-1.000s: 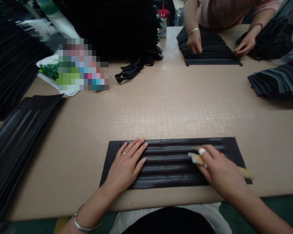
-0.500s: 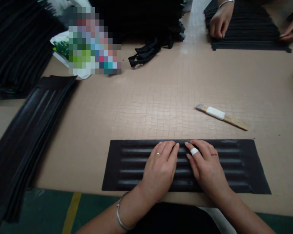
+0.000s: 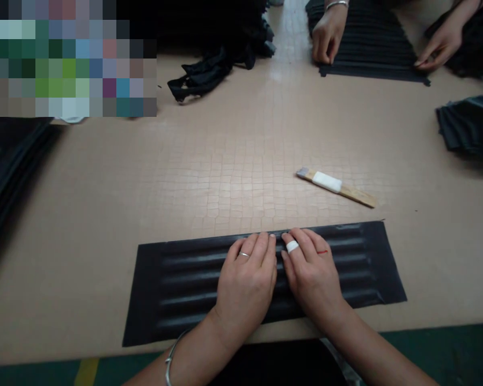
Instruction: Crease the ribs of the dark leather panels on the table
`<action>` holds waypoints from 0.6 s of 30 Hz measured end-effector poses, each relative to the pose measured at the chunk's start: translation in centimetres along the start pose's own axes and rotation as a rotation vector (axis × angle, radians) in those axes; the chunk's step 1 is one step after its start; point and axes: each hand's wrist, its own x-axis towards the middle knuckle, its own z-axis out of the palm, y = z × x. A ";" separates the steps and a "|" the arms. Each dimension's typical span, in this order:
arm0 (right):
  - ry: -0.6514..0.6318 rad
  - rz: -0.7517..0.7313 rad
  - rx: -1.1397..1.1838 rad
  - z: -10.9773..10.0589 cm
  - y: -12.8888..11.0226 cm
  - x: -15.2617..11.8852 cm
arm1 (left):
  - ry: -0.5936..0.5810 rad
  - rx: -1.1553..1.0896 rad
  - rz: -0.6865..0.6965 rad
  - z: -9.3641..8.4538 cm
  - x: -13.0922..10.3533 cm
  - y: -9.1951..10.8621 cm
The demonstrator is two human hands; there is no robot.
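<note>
A black ribbed panel [image 3: 185,279] with several raised, shiny ridges lies lengthwise along the table's near edge. Both my hands rest over its middle, close together, fingertips bent at the top ridge by the far edge. My left hand [image 3: 247,279], with a ring, keeps its fingers side by side on the panel, its thumb hidden. On my right hand [image 3: 312,271], white tape wraps one finger; the thumb sits just below the index finger, across the top ridge. Beyond the panel lies a flat wooden-handled tool [image 3: 334,187] with white wrapping and a greyish tip.
Across the table [image 3: 241,150], a co-worker's hands [image 3: 330,35] touch a black pleated piece [image 3: 370,48]. Black strips [image 3: 201,78] lie by a dark stack [image 3: 209,27]. More black pieces are piled at right [image 3: 470,126] and left [image 3: 12,171].
The view has swung right, so most things appear farther left and the right-hand pile shows more. The panel now looks slightly slanted. My hands keep nearly the same pose on it.
</note>
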 end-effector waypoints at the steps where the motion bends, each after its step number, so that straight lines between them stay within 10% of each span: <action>1: -0.007 -0.007 0.000 0.1 0.1 0.0 | 0.002 -0.002 0.013 0.1 0.2 0.2; 18: 0.023 0.051 -0.075 -3.4 8.1 -2.0 | -0.025 -0.017 0.008 0.3 0.5 0.1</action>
